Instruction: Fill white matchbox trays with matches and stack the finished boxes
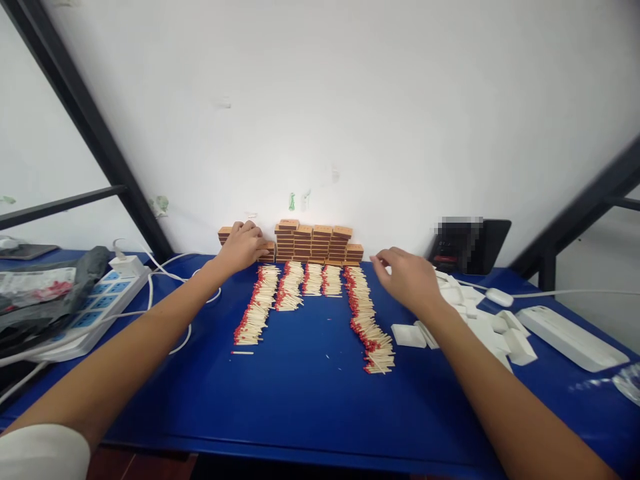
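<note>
A stack of brown matchboxes (313, 245) stands against the wall at the back of the blue table. My left hand (244, 245) is at its left end, fingers curled over a matchbox (267, 251); the grip is partly hidden by the hand. Just right of the stack is my right hand (407, 277), its bent fingers and thumb apart with nothing visible between them. Several columns of red-tipped matches (260, 303) run forward from the stack, the right-hand column of matches (367, 320) reaching furthest. A single match (243, 353) lies apart at the left.
White matchbox trays (485, 333) are heaped under my right forearm. Beside them lie a white plastic bar (573, 337) and a cable. A dark tablet (473, 247) leans at the back right. On the left are a power strip (107, 300), loose white cables and a grey bag (45, 287).
</note>
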`<state>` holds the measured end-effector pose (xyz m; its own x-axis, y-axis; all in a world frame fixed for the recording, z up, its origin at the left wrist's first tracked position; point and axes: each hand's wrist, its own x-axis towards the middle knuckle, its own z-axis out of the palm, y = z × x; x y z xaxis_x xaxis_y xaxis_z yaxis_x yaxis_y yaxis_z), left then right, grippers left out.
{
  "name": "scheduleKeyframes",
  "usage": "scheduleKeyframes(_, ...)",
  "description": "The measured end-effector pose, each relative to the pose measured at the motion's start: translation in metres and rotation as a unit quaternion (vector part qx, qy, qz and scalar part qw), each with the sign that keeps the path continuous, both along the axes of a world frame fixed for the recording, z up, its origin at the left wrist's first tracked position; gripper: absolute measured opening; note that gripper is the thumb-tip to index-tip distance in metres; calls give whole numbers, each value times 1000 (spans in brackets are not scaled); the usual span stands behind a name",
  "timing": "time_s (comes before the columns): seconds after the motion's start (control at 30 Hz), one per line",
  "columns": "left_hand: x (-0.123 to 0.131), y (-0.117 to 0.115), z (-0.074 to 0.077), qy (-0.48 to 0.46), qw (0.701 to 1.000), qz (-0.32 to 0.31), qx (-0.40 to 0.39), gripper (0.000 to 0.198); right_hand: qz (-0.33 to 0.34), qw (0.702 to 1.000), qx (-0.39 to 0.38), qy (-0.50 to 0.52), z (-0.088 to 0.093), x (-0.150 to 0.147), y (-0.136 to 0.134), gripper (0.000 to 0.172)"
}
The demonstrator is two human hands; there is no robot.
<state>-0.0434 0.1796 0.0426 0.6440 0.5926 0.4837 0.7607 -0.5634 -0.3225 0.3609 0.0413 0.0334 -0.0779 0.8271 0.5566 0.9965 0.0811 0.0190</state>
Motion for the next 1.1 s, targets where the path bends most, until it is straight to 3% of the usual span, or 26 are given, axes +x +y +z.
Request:
scheduleKeyframes(0.17,1,6,-4,3,1000,-4,14,25,-116,993,-18,5,9,44,6,38)
scheduleKeyframes(0.3,5,-4,-3,-9,999,-8,36,21,-123,991,-51,-8,1,58,12,38)
scheduleKeyframes(0.4,7,-25,0,-25,998,-13,59,18,-100,993,-67,-17,-1,63,14,37)
scheduleKeyframes(0.5,6,-55,-1,-44,996,-29,79,20,-131,987,-92,19,5,77,11,32)
scheduleKeyframes(0.67,5,-92,-16,-129,978,-136,93,11,-187,973,-112,80,14,104,4,29)
scheduleKeyframes(0.77,6,-97,-24,-144,976,-152,55,12,-170,976,-121,57,9,99,7,30)
scheduleKeyframes(0.97,14,-105,-26,-131,973,-191,4,10,-64,986,-148,-36,-20,53,24,31)
scheduleKeyframes(1.1,23,-117,-24,-131,968,-213,3,14,-73,979,-132,-133,-36,37,34,47)
